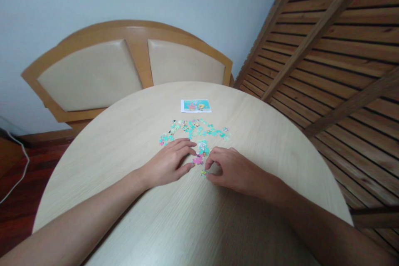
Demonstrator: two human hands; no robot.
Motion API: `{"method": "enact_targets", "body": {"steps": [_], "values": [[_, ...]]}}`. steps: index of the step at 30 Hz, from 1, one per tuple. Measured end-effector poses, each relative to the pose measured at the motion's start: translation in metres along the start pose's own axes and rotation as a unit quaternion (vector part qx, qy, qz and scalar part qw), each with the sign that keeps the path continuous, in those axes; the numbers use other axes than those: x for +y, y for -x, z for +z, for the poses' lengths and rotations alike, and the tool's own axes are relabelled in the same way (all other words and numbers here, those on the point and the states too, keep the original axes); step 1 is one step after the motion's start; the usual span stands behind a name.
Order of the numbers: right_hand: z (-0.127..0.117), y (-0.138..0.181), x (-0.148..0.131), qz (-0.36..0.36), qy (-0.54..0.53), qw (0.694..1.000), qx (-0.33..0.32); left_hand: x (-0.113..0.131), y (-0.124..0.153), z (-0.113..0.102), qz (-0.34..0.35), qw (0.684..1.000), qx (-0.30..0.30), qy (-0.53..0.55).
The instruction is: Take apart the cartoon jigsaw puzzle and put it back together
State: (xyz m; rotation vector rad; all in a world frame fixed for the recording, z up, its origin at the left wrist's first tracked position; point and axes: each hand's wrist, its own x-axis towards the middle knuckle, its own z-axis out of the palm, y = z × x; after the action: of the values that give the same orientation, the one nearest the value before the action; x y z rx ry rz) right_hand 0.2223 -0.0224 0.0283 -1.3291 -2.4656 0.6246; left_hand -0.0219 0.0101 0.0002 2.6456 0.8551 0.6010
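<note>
On the round table, a partly joined jigsaw puzzle (203, 148) in turquoise, white and pink lies between my hands. My left hand (173, 158) rests at its left side, thumb and fingers apart, with the fingertips close to the pink section (198, 159). From the right, my right hand (229, 169) has thumb and index finger pinched at a small yellow-green puzzle piece (203, 172), just below the pink section. Loose puzzle pieces (199, 126), mostly turquoise, spread in a band beyond my hands; my left hand hides some of them.
A printed picture card (196, 106) with cartoon figures lies farther back on the pale wooden table (124, 133). Behind the table stands a padded wooden headboard (90, 75) against the wall. A slatted wooden panel (336, 50) rises on the right. A white cable (25, 162) hangs at left.
</note>
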Motion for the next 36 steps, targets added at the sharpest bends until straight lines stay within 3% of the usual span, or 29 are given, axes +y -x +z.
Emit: {"method": "enact_targets", "body": {"steps": [4, 14, 27, 36], "values": [[-0.009, 0.002, 0.001, 0.018, 0.008, 1.000, -0.016, 0.001, 0.000, -0.002, 0.000, 1.000, -0.002, 0.000], [-0.003, 0.002, -0.001, 0.012, -0.018, 1.000, -0.013, -0.002, 0.000, -0.001, -0.003, 1.000, 0.013, -0.004], [0.013, -0.005, 0.005, -0.015, -0.011, 0.999, 0.051, -0.002, -0.001, 0.000, 0.010, 1.000, 0.012, 0.004], [0.011, -0.006, 0.004, -0.009, 0.002, 0.998, 0.055, 0.001, -0.002, -0.003, 0.032, 0.999, -0.019, -0.007]]}}
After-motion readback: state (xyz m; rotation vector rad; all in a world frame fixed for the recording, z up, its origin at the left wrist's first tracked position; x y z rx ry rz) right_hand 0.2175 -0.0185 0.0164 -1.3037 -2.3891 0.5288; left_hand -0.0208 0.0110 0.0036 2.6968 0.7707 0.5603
